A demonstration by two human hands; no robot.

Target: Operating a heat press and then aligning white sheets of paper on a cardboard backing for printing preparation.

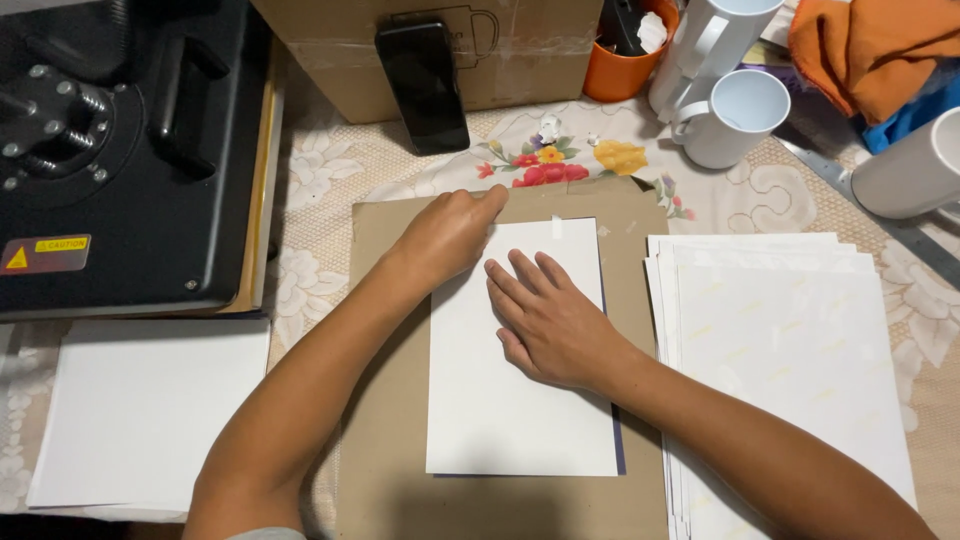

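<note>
The right hand lies flat and open on the white sheet, fingers spread, pinning it. The left hand is curled at the sheet's upper left corner, fingertips pressing the edge; whether it pinches anything cannot be determined. The sheet rests on a brown cardboard board at the centre of the counter, a dark layer showing along its right edge.

Risk: uneven pressure may skew the sheet over the dark layer, or crease the corner.

A paper stack lies just right of the board. A yellow-and-red caution label sits on the black press. A brown carton stands behind, a black phone leaning on it.
</note>
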